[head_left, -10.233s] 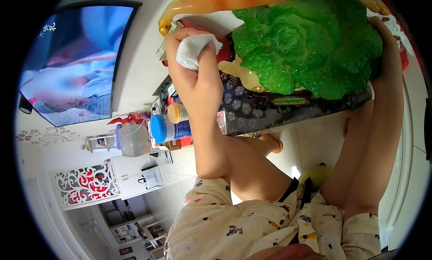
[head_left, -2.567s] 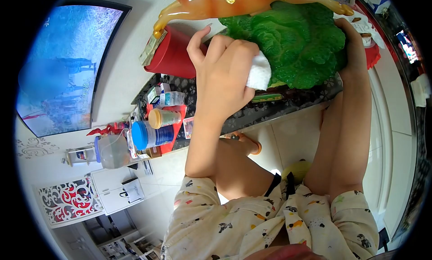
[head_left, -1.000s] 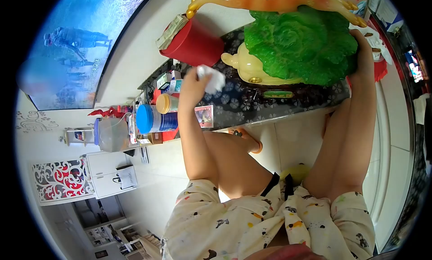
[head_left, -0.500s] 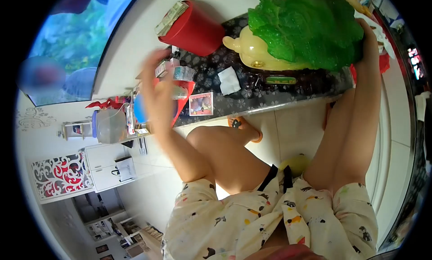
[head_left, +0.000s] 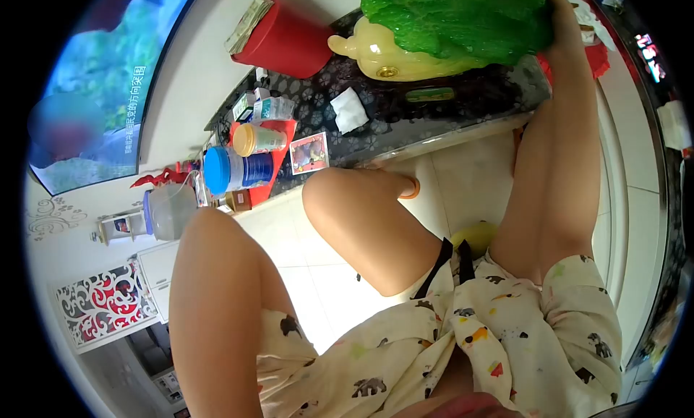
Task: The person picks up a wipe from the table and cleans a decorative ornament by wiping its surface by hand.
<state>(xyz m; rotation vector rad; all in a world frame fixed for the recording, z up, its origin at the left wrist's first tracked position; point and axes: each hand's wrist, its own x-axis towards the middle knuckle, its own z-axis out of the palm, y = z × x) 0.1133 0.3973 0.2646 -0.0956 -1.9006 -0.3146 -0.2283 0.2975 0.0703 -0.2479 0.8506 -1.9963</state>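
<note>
My right hand (head_left: 566,22) is at the right edge of the green cabbage ornament (head_left: 459,20), gripping it there; its fingertips are hidden behind the leaves. Below the leaves shows the ornament's pale yellow body (head_left: 390,53), above a dark base with a green plaque (head_left: 429,95). A folded white tissue (head_left: 349,110) lies on the dark flower-patterned table top (head_left: 376,139), touched by neither hand. My left arm is bent at the lower left, its elbow raised, and my left hand is out of the frame.
A red bin (head_left: 289,38) with banknotes stands beyond the tissue. Near the left end are a blue-lidded jar (head_left: 220,170), a yellow-lidded jar (head_left: 249,139), small boxes and a picture card (head_left: 309,153). A television (head_left: 108,78) hangs at the upper left.
The tissue has gone from my left hand to the table top. My left hand has moved left and down out of view. My right hand remains at the cabbage's edge.
</note>
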